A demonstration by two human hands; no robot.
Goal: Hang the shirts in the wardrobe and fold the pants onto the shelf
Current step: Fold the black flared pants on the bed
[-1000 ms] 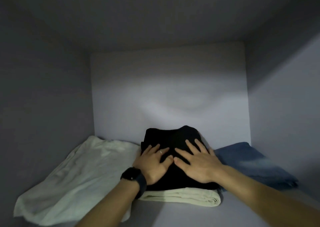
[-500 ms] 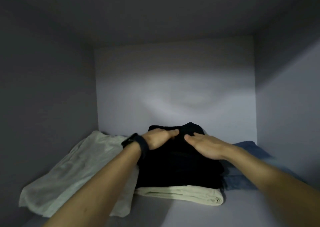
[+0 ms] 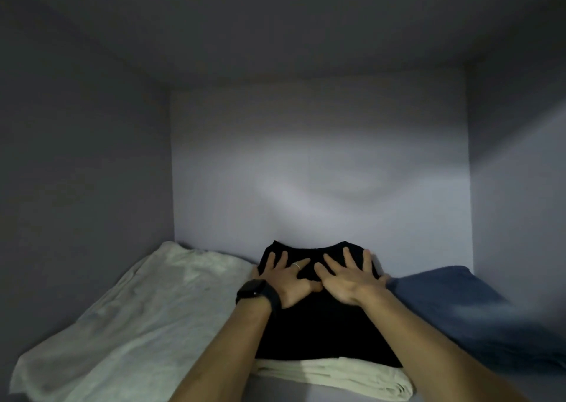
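Both hands are flat on the black pants (image 3: 321,334) now, a change from half a second ago, when the fingertips were drawn together and pointed toward each other at the pile's back edge. The left hand (image 3: 286,282) presses palm down with its fingers (image 3: 271,262) spread wide and straight, gripping nothing. A ring (image 3: 296,266) shows on one finger and a dark watch (image 3: 255,291) on the wrist. The right hand (image 3: 349,282) does the same just beside it, thumbs almost touching, fingers (image 3: 347,256) fanned out over the far half of the cloth and nothing held.

The black pants lie folded in the middle of the shelf (image 3: 284,395), stacked on a folded cream garment (image 3: 337,377), as they did a second ago. The back end reaches close to the wardrobe's rear wall (image 3: 321,172).

To the left, a pale garment (image 3: 137,309) lies loosely spread, touching the stack. To the right lies a folded blue denim piece (image 3: 453,306), with the right hand's little finger at its edge. Neither has shifted.
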